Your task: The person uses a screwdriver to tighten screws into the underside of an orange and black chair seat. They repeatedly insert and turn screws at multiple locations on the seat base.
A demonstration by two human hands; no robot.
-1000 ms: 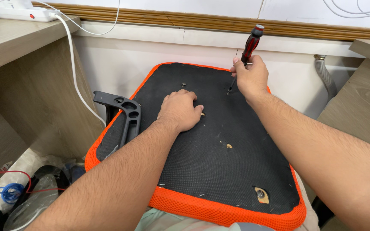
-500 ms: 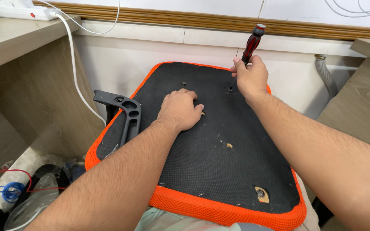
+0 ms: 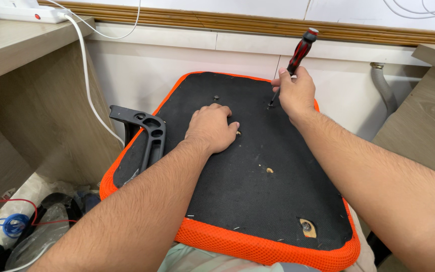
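Wooden counter, far left, carried a white power strip. Black armrest bracket lay against the left edge of the seat cushion, black underside up, orange mesh rim. Left hand lay pressed on the cushion, fingers curled, holding nothing. Right hand gripped a red-and-black screwdriver, tip set in the cushion's far part.

Screwdriver tip sits at a hole in the seat underside; too small to tell if a screw is there. Right hand covers the lower shaft. Left hand hides whatever lies under its palm. Seat's near edge cut by the frame bottom. Power strip cropped at top. Armrest bracket lower end hidden behind the seat edge.
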